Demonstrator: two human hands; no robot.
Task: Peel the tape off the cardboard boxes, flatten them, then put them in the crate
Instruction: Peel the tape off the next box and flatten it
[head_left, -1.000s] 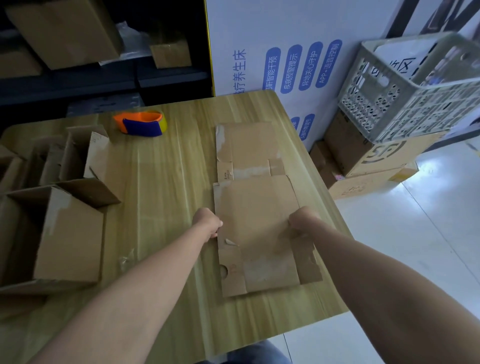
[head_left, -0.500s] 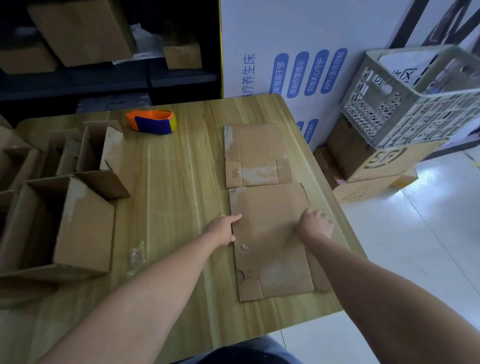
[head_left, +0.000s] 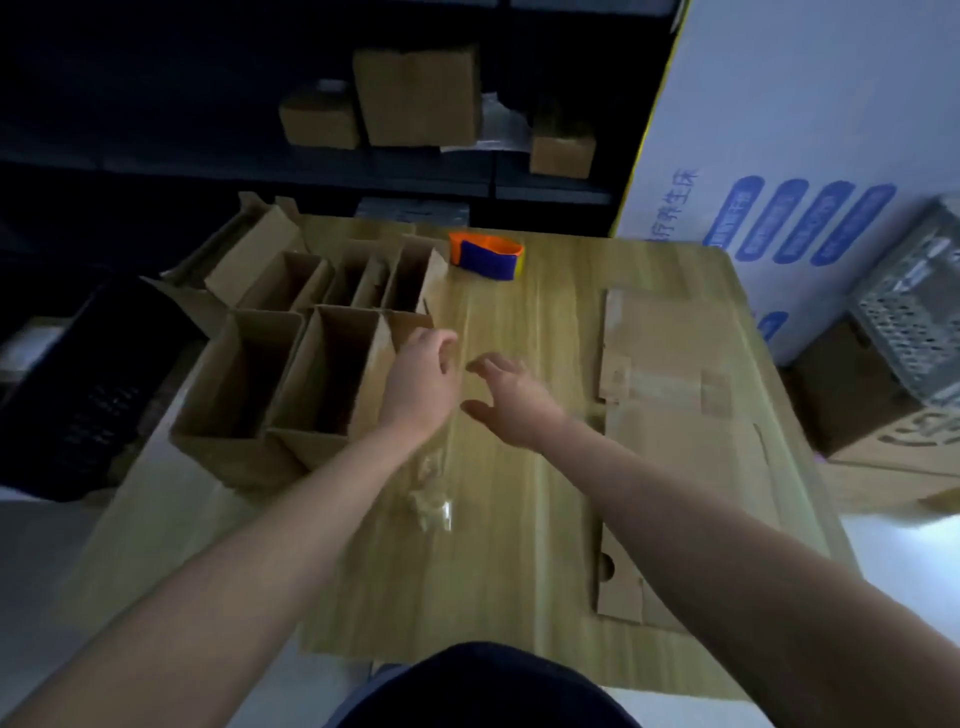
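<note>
Left hand (head_left: 421, 379) and right hand (head_left: 511, 402), empty, fingers loosely spread, are hovering just right of the upright open box (head_left: 332, 374), left nearer.

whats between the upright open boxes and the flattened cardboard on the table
Head view: the left hand and right hand, both empty, over bare table; crumpled tape lies nearer.
</note>
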